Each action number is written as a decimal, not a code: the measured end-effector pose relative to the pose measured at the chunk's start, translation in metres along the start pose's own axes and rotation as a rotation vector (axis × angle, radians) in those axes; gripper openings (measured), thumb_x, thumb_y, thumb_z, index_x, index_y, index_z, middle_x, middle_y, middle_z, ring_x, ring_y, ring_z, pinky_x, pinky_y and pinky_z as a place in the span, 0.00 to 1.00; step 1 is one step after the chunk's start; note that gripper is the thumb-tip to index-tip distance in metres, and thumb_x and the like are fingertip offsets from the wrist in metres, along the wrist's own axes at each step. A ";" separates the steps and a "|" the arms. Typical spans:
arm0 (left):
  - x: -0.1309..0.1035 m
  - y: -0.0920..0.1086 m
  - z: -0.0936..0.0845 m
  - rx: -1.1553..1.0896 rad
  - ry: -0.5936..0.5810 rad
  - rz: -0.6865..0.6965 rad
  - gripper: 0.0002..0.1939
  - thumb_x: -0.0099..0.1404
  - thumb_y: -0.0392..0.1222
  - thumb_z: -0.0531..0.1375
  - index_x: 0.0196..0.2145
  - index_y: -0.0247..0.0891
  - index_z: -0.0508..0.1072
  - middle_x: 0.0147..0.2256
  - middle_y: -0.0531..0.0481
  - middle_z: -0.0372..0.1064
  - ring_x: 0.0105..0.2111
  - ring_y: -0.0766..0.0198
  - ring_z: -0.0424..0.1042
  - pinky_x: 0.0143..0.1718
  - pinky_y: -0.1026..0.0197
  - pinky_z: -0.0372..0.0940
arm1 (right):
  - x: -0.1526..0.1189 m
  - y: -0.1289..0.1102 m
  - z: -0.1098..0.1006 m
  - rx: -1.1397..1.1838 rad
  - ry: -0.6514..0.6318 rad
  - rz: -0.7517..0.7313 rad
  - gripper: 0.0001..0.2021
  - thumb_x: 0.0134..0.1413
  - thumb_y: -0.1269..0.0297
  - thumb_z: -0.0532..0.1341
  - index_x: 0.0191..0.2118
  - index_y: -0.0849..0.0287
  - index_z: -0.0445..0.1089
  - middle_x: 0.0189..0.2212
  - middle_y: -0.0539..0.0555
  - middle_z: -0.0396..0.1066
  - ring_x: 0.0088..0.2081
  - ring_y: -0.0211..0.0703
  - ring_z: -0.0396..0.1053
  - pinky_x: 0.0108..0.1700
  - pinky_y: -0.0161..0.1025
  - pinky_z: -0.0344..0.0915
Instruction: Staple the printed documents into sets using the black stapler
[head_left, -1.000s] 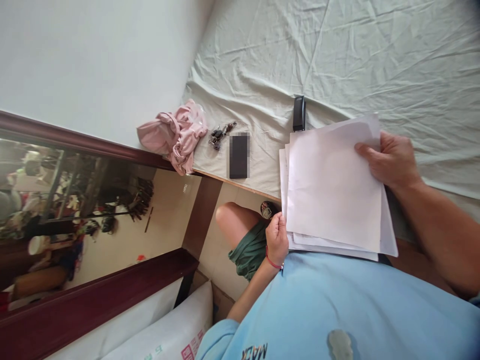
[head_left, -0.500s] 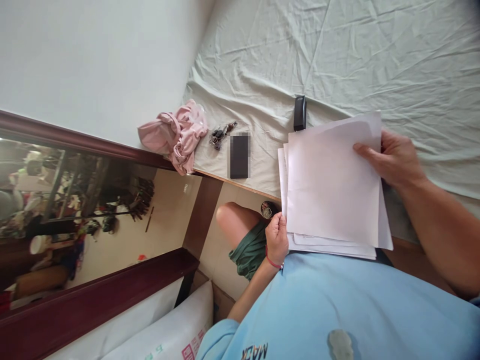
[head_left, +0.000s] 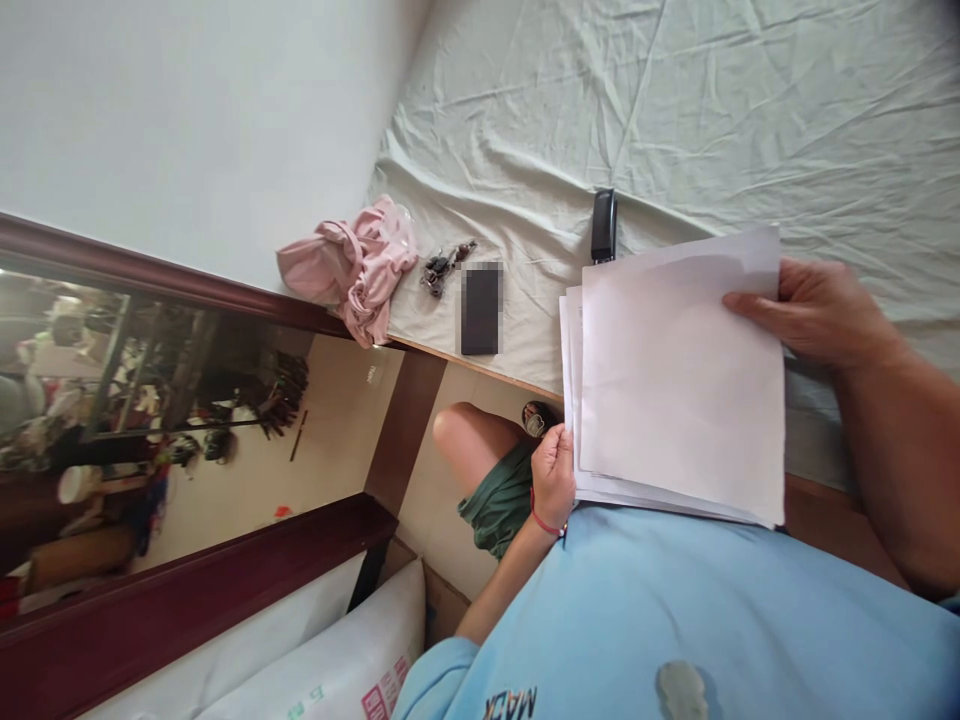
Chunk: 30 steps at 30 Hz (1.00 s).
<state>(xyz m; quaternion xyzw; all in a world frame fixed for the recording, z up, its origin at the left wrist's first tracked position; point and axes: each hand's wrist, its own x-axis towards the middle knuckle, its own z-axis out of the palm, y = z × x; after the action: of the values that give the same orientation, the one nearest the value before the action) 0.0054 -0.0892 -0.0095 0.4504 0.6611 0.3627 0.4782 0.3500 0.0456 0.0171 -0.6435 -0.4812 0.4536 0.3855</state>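
Several loose white sheets of paper (head_left: 679,380) lie stacked in front of my blue shirt, their edges out of line. My left hand (head_left: 553,475), with a red string at the wrist, pinches the sheets at their left edge. On the far side, my right hand (head_left: 821,315) grips the right edge of the top sheet, thumb on its face and fingers hidden behind. A black stapler-like object (head_left: 604,225) rests on the cloth just beyond the paper's upper left corner, its lower end close to the sheets.
On the pale green cloth (head_left: 712,110) lie a dark blurred-out rectangle (head_left: 481,310), a bunch of keys (head_left: 442,265) and a crumpled pink cloth (head_left: 356,265). A mirror in a dark red frame (head_left: 225,570) leans at left. Below it sits a white printed sack (head_left: 337,650).
My right hand has moved right with the top sheet, which now covers more of the sheets beneath. The left hand keeps its hold in about the same place.
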 end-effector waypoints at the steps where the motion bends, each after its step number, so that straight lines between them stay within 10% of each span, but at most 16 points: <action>1: 0.000 0.000 0.000 -0.001 0.001 0.000 0.25 0.75 0.61 0.57 0.44 0.36 0.80 0.38 0.47 0.80 0.39 0.59 0.74 0.44 0.60 0.68 | -0.001 0.000 0.001 -0.004 0.003 0.003 0.19 0.45 0.52 0.71 0.39 0.60 0.81 0.33 0.56 0.80 0.28 0.45 0.72 0.24 0.36 0.66; 14: -0.001 -0.002 0.004 -0.197 0.010 -0.068 0.26 0.74 0.62 0.58 0.48 0.36 0.80 0.45 0.43 0.81 0.45 0.56 0.77 0.51 0.57 0.69 | -0.007 -0.008 0.007 0.066 -0.021 0.003 0.18 0.43 0.53 0.73 0.40 0.59 0.82 0.32 0.55 0.80 0.26 0.43 0.72 0.23 0.35 0.66; 30: -0.003 0.013 0.002 0.086 0.034 0.023 0.26 0.73 0.64 0.58 0.42 0.36 0.80 0.34 0.47 0.78 0.34 0.58 0.73 0.38 0.60 0.65 | -0.008 -0.011 0.018 0.069 -0.033 -0.020 0.19 0.45 0.53 0.72 0.42 0.59 0.80 0.33 0.53 0.80 0.28 0.43 0.73 0.26 0.36 0.68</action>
<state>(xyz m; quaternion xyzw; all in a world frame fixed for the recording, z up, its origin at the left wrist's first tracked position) 0.0105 -0.0870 0.0031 0.4718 0.6789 0.3469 0.4428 0.3290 0.0411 0.0241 -0.6174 -0.4778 0.4768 0.4039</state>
